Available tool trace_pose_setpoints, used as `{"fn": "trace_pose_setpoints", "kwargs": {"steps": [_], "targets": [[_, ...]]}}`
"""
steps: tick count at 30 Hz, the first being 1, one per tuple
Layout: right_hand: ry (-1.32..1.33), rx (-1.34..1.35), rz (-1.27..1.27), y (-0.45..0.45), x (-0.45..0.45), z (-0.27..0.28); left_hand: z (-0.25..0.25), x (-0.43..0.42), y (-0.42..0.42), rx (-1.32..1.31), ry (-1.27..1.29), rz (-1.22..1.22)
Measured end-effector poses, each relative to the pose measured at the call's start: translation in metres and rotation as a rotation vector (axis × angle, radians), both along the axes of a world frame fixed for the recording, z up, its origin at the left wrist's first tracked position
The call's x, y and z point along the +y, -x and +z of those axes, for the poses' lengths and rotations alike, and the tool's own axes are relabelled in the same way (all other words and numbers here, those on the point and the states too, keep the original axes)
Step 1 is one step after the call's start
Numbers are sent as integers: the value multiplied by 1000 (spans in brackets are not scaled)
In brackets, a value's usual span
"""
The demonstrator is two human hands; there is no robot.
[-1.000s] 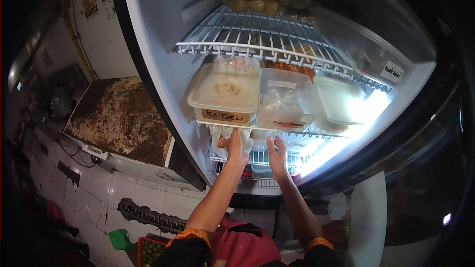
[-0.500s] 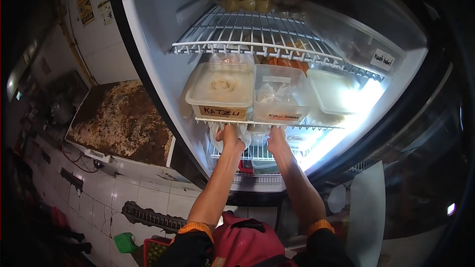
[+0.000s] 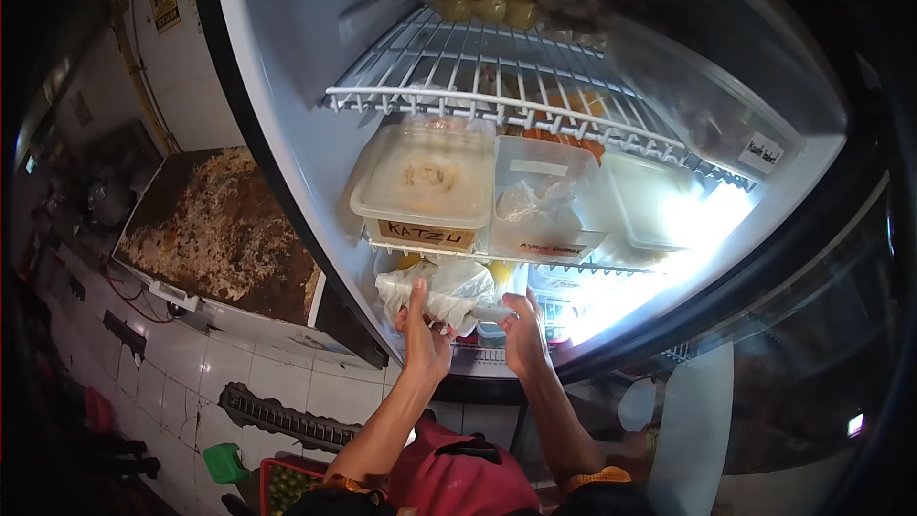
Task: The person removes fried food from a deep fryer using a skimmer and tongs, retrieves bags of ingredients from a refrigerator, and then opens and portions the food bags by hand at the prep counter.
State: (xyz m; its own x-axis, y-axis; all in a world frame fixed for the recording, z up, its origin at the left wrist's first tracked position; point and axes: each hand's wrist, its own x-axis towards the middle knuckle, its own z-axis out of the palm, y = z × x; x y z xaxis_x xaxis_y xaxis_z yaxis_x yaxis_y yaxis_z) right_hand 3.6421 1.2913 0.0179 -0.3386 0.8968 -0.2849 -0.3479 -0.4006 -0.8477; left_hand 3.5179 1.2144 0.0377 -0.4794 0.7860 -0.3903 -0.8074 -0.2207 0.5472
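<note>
A crumpled white plastic bag [image 3: 447, 289] is between my two hands at the front of the fridge's lower section, below the wire shelf. My left hand [image 3: 423, 336] grips its left side, thumb up and fingers underneath. On the other side, my right hand [image 3: 524, 334] closes its thumb and fingers on the bag's right end. What the bag contains is hidden. Just above, a lidded plastic box [image 3: 425, 172] labelled "KATZU" stands beside an open clear container [image 3: 544, 193] holding a plastic bag.
A white wire shelf [image 3: 497, 107] spans the fridge above the boxes. Another lidded container [image 3: 645, 201] sits at the right, near the bright light. A rusty-topped chest [image 3: 220, 229] stands left. On the floor are a green container [image 3: 225, 463] and a red crate [image 3: 266, 487] of green fruit.
My hands were under the shelf edge; now they are nearer me, with the white bag drawn forward between them. The view has shifted slightly.
</note>
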Motion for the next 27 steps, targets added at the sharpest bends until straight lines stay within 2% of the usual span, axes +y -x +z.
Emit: {"fn": "trace_pose_setpoints", "kwargs": {"steps": [3,5,7,10,11,13,14,17,19,21,23,25,27], "targets": [[-47,-52,56,-2,-11,-5,-13,10,-5,-7,-55,104],[-11,121,130,-8,-19,2,-17,0,-8,-14,-13,104],[0,102,93,-17,-38,4,-16,-9,-13,-12,12,104],[-115,27,116,-35,-68,3,-33,-42,-28,-5,-124,140],[-108,33,106,-45,-77,2,-30,-53,-32,1,-117,129],[-263,-33,146,-60,-95,-4,-10,-78,-39,19,-162,153],[-258,104,79,-63,-99,-27,-6,-90,-39,20,-146,147],[-90,-56,104,-86,-98,-29,-5,-133,-39,37,-104,165],[-104,-151,86,-96,-88,-30,-10,-163,-38,85,-70,187],[-306,-193,-115,-105,-70,-35,-19,-192,-40,66,6,217],[-495,-408,-177,-96,-49,-27,-19,-217,-48,90,70,240],[-573,-490,-109,-72,-32,-5,-25,-238,-56,115,151,308],[-913,-582,-102,-47,1,-9,-27,-258,-60,34,183,321]]}}
